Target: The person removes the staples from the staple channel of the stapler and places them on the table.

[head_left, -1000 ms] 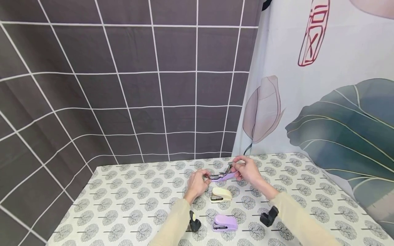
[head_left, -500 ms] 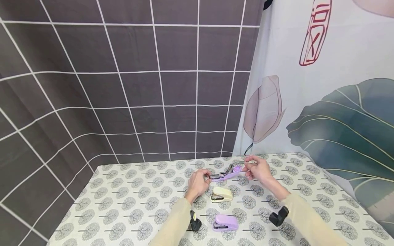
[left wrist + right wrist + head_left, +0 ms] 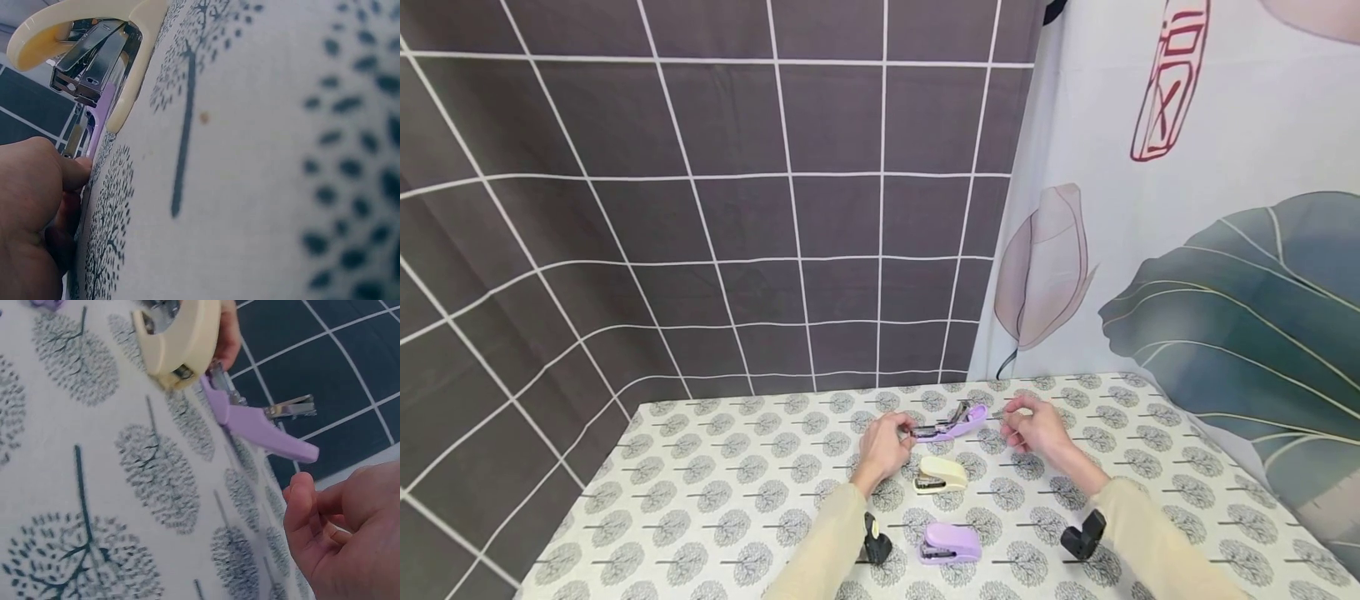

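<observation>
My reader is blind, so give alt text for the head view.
A person's left hand holds one end of an opened purple stapler, their right hand apart from it. Closer in, a cream stapler and a second purple stapler sit on tree-print cloth.

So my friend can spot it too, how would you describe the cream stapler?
On the tree-print tablecloth, find the left hand pinching the opened-out purple stapler. The cream stapler sits between that and the nearer purple stapler, the only cream one of the three.
</observation>
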Motion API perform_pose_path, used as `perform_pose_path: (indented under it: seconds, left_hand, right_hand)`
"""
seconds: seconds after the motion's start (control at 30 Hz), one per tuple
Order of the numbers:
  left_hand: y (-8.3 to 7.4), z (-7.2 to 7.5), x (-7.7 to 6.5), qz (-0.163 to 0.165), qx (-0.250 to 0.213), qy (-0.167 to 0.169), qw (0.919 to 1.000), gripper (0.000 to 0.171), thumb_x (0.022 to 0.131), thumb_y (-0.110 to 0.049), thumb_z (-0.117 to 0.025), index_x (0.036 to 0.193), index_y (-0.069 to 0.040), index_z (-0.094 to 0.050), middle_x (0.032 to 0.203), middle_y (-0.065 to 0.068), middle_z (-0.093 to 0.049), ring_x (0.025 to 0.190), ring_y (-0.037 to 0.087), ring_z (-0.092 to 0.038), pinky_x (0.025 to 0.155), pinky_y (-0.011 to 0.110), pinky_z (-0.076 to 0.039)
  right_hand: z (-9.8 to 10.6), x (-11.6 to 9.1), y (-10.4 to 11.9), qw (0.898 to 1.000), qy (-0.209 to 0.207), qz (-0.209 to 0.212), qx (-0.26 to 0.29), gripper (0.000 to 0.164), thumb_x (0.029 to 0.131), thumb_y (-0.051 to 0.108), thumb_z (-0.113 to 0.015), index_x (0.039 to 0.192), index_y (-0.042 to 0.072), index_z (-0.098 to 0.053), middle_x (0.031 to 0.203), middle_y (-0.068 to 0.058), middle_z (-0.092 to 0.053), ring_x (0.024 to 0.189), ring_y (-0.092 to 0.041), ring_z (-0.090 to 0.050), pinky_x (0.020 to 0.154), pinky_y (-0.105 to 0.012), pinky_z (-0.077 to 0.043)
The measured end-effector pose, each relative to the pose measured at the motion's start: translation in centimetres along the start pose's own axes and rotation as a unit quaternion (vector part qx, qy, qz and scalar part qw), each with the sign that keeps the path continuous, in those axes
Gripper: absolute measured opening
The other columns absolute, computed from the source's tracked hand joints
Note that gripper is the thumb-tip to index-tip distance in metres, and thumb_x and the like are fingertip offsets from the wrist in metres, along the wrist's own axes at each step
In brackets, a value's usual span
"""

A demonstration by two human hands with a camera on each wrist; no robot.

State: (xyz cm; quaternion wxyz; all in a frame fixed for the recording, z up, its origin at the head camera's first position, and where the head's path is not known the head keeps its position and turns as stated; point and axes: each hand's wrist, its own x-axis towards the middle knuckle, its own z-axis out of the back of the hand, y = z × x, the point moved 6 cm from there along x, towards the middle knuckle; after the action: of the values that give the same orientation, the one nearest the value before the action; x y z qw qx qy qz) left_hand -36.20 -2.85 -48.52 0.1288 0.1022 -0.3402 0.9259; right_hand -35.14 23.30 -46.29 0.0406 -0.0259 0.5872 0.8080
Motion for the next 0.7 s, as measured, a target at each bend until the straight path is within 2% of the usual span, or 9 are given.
perform_pose_path:
  seconds: [0.27, 0.7]
  left_hand:
    - [0.0, -0.2, 0.0, -0.004, 0.000, -0.003, 1.0000, 0.022, 0.081, -0.012, -0.080, 0.100, -0.020, -0.073, 0.095, -0.008, -0.066, 0.086, 0.018, -0.062, 0.076, 0.041, -0.050]
    - [0.2, -0.1, 0.1, -0.001, 0.005, -0.004, 1.0000, 0.021, 0.080, -0.012, -0.080, 0.099, -0.020, -0.073, 0.094, -0.009, -0.065, 0.087, 0.018, -0.062, 0.076, 0.040, -0.050]
  right_hand:
    - [-0.9, -0.1, -1.3, 1.000, 0.004, -0.014, -0.027, 0.020, 0.097, -0.003, -0.055, 0.116, -0.009, -0.054, 0.076, -0.015, -0.066, 0.055, -0.017, -0.060, 0.049, -0.030, -0.052]
    - [-1.4, -0.1, -1.9, 0.999, 0.003, -0.030, -0.044, 0.013, 0.094, -0.003, -0.059, 0.107, -0.007, -0.059, 0.071, -0.014, -0.066, 0.051, -0.016, -0.059, 0.047, -0.031, -0.053]
